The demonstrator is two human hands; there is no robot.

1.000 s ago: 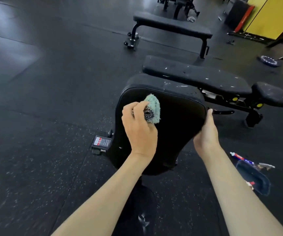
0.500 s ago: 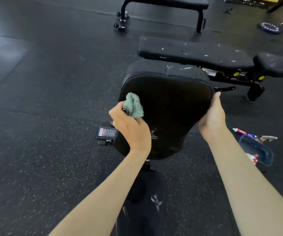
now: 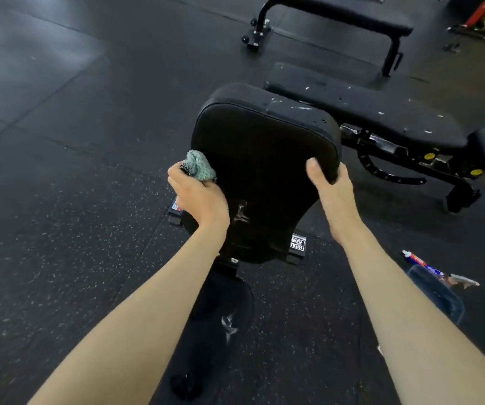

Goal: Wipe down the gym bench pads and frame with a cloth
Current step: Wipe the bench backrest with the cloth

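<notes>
A black upright back pad [image 3: 264,159] of a gym bench stands in front of me, with its black seat pad [image 3: 221,314] below. My left hand [image 3: 199,197] grips a bunched teal cloth [image 3: 199,165] and presses it against the pad's left edge. My right hand [image 3: 330,185] holds the pad's right edge, thumb on the front face and fingers curled behind it. Part of the bench frame [image 3: 298,245] with a white label shows under the pad.
A second adjustable bench [image 3: 381,112] with scuffed pads lies close behind on the right. A flat bench [image 3: 337,16] stands farther back. A spray bottle [image 3: 435,270] and a dark blue container [image 3: 437,296] lie on the black rubber floor at the right.
My left hand with the cloth has slid from the upper middle of the pad down to its left edge. My right thumb now wraps onto the pad's front.
</notes>
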